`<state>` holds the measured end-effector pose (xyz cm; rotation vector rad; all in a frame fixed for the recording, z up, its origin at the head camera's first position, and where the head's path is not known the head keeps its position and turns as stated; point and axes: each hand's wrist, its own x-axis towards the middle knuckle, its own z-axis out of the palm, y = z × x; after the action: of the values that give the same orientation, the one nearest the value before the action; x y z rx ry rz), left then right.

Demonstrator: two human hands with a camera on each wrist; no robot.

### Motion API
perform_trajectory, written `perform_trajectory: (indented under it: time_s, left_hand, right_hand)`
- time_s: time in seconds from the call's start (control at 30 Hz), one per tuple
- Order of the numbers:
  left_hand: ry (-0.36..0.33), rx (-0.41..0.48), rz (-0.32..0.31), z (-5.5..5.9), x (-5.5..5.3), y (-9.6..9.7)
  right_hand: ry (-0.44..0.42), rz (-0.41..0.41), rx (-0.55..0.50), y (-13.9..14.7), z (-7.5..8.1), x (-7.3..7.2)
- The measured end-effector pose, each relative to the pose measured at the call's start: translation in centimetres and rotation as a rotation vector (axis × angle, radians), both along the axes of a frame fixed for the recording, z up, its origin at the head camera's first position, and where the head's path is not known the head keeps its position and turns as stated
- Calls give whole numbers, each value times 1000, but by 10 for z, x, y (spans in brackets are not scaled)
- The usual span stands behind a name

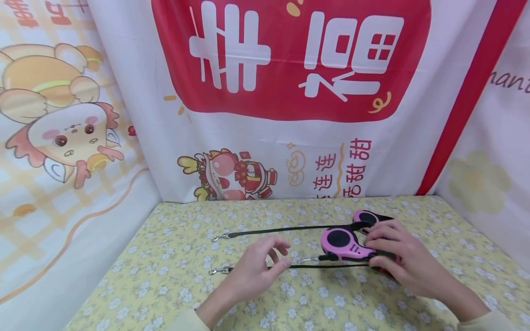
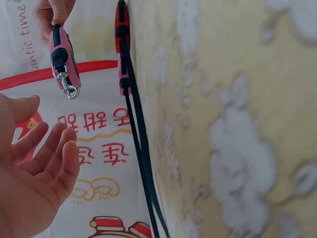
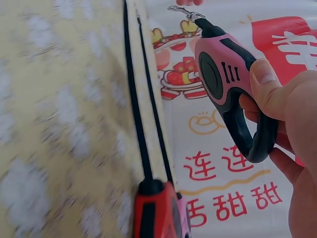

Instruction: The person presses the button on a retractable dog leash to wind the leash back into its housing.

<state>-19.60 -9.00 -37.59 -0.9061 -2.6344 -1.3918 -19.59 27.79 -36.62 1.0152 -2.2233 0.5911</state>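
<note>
My right hand (image 1: 407, 257) grips a pink-and-black retractable dog leash (image 1: 355, 249) by its handle, held up off the table. In the right wrist view the thumb and fingers wrap the black handle (image 3: 267, 131). The metal clip (image 1: 309, 259) of this leash points left, toward my left hand (image 1: 258, 269). That hand hovers with loosely bent fingers and nothing in it, a little short of the clip. Behind lies another pink leash (image 1: 361, 216), partly covered by the held one. A red leash (image 3: 153, 210) lies nearby, mostly hidden behind my right hand in the head view.
Two black straps stretch leftward across the flowered tablecloth (image 1: 165, 285), ending in a rear metal clip (image 1: 219, 237) and a front metal clip (image 1: 219, 271). A printed white curtain (image 1: 256, 133) hangs along the table's back edge, with more cloth at both sides.
</note>
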Motion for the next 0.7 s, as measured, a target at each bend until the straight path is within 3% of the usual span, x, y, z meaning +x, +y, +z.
perform_trajectory:
  time_s: [0.17,0.37,0.57,0.7]
  left_hand:
    - [-128,35,-97,-7,7,6]
    - [-190,22,-220,-11,16,15]
    - [-249,-13,-258,-10,25,23]
    - [-233,-70,-288,-11,28,29]
  right_hand:
    - [-34,-31,31,15,-9,16]
    - [-83,-100,105,30,-22,36]
    - [-55,-23,133,46,-39,44]
    - [-58,-2,167,57,-49,47]
